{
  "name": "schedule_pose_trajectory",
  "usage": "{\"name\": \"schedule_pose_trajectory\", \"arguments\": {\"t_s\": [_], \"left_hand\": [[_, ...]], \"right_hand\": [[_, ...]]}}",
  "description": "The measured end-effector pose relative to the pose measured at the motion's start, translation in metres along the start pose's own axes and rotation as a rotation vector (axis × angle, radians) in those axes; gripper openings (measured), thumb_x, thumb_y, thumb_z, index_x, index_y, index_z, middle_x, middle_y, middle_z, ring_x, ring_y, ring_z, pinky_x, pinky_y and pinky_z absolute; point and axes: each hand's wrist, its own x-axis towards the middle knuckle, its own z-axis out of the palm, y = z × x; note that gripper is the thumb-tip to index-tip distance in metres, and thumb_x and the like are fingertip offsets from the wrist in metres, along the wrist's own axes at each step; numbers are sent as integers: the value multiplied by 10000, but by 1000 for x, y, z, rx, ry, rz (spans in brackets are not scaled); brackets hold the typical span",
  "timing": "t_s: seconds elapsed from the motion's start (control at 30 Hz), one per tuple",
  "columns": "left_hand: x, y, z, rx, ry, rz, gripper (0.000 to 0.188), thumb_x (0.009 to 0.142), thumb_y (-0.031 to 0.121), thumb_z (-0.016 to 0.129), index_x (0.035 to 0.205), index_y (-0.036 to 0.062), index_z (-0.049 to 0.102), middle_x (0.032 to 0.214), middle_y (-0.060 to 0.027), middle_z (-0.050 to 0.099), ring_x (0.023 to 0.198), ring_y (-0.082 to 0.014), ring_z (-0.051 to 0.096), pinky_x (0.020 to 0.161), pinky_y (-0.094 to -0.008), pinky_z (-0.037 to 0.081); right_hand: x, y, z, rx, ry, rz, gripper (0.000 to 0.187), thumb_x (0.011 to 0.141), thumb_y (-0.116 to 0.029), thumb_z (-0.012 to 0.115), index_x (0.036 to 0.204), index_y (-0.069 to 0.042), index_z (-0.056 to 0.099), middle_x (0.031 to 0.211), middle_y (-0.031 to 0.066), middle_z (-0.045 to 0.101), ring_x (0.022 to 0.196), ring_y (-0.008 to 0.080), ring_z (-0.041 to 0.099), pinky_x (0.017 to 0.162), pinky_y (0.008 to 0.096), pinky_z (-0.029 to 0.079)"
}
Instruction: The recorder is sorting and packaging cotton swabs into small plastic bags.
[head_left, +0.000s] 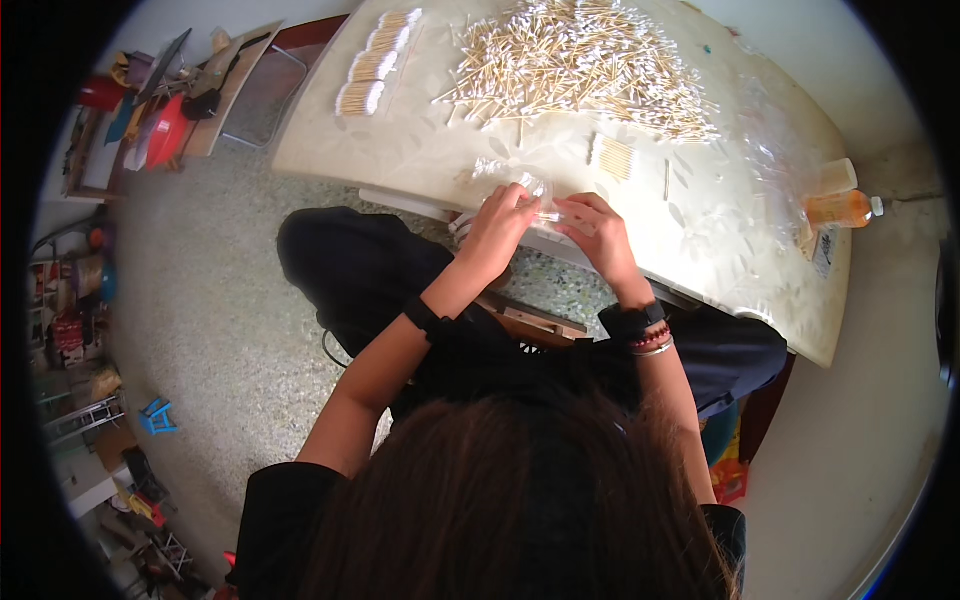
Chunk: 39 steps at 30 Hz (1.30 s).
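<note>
The clear plastic bag is at the near edge of the table, between the person's two hands, with white swab tips showing at its far end. It looks very light, thin and limp, likely slick and apt to crumple or cling, so a pinch at the rim with thumb and fingertips probably suits it better than a full grasp. The swabs should be light too, with slim sticks that could snap under sideways pressure and soft tips that could flatten; mid-stick seems the best hold.

The left hand is partly curled, its fingertips closed on the bag's near part. The right hand is bent, thumb and fingers nearly together at the bag's right side; whether it pinches film or a swab, I cannot tell.

Beyond them lie a flat swab bundle and a lone swab, then the big loose swab pile. Stacked bundles line the left; crumpled film and an orange bottle lie right.
</note>
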Motion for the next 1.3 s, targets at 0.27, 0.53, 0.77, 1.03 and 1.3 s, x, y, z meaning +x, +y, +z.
{"name": "schedule_pose_trajectory", "arguments": {"t_s": [0.27, 0.53, 0.77, 1.03, 1.3], "left_hand": [[-5, 2, 3, 124, -8, 46, 333, 805, 3, 624, 1136, 40, 599, 1020, -137, 509, 950, -302, 530, 783, -374, 464], [-4, 5, 1, 130, -46, 28, 344, 829, 12, 572, 1171, 47, 577, 1029, -137, 505, 974, -300, 526, 794, -372, 462], [-7, 1, 0, 129, -42, 55, 358, 836, 11, 540, 1194, 19, 547, 1027, -148, 503, 972, -301, 522, 800, -369, 457], [-6, 2, 7, -41, 80, -48, 255, 815, -6, 582, 1070, -8, 589, 983, -147, 562, 898, -320, 570, 760, -371, 479], [-6, 2, 6, -81, 103, -51, 151, 805, -9, 593, 955, -26, 603, 957, -159, 592, 891, -335, 586, 753, -374, 485]], "right_hand": [[-4, 14, 1, -48, 22, 113, 134, 721, -36, 720, 851, -20, 690, 837, 98, 614, 723, 230, 598, 651, 320, 493], [3, 13, 16, -73, 84, 83, 116, 715, -62, 724, 828, -53, 698, 772, 79, 604, 680, 230, 580, 623, 328, 482], [9, 10, 0, -64, -91, 92, 136, 716, -100, 731, 849, -81, 711, 761, 68, 596, 666, 217, 575, 613, 318, 476], [8, 9, 17, -160, 11, 108, 105, 714, -143, 739, 812, -113, 719, 707, 29, 587, 650, 188, 572, 594, 304, 469], [18, 14, 31, -214, 51, 23, 82, 689, -150, 736, 769, -142, 720, 653, 28, 565, 662, 215, 556, 605, 338, 468]]}}
